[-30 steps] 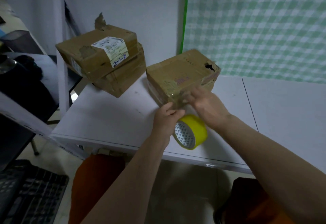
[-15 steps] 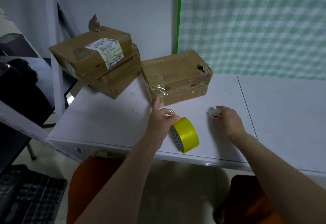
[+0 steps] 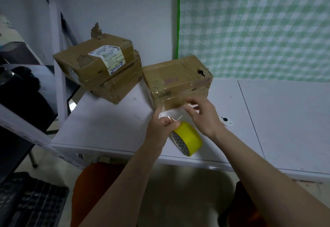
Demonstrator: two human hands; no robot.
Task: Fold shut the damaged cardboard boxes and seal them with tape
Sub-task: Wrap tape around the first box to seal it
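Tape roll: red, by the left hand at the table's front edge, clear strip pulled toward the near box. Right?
Not quite. The head view shows the tape roll is yellow, not red. It does sit by the left hand at the table's front edge, with a clear strip drawn toward the near box.

Center of the frame, left hand grips the yellow tape roll, with a clear strip of tape stretched up to the beat-up cardboard box. Right hand pinches that strip near the box front. Two stacked boxes sit upper left on the white table, and a small white gadget lies right of the hands.
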